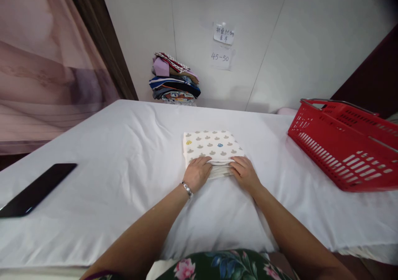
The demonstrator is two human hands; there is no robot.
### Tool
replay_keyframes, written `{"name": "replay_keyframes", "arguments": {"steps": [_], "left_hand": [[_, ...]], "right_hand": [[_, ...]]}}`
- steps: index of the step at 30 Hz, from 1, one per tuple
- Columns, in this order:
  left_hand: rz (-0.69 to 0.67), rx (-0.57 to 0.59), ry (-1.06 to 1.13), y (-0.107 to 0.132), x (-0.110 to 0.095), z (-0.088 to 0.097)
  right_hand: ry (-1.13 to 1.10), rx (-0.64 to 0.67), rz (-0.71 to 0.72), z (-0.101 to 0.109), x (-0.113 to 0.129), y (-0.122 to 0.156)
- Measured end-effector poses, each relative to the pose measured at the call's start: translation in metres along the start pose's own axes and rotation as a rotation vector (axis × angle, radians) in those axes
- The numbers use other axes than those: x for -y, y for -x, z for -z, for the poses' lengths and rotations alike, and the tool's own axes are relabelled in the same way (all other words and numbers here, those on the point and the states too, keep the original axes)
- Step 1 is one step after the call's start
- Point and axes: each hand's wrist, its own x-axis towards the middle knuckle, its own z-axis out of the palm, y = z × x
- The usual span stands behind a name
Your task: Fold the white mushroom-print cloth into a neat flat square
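A folded white cloth with grey duck-like prints, plus a yellow and a blue one, lies on the white-covered table. At its near left corner, my left hand, with a silver bracelet at the wrist, has its fingers closed over the edge. My right hand grips the near right part of that edge, fingertips on the upper layers. Between the hands the layers part slightly, and a lower layer shows beneath. Both thumbs are partly hidden.
A red plastic basket stands on the right. To the left lies a black flat device. Behind the table's far edge rises a pile of folded clothes against the wall. Pink curtains hang at the left.
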Motion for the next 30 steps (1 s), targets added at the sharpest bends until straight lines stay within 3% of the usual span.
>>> {"name": "replay_keyframes", "arguments": {"steps": [7,18,30], "left_hand": [[0.028,-0.025,0.047,0.0,-0.001,0.0],[-0.048,-0.046,0.007,0.001,-0.001,-0.001],[-0.088,-0.017,-0.16,-0.014,-0.021,-0.009]], "right_hand": [[-0.003,-0.033,-0.004,-0.002,-0.001,0.001],[-0.006,-0.068,-0.02,-0.002,0.0,-0.001],[-0.034,-0.067,-0.009,-0.001,-0.003,-0.002]]}}
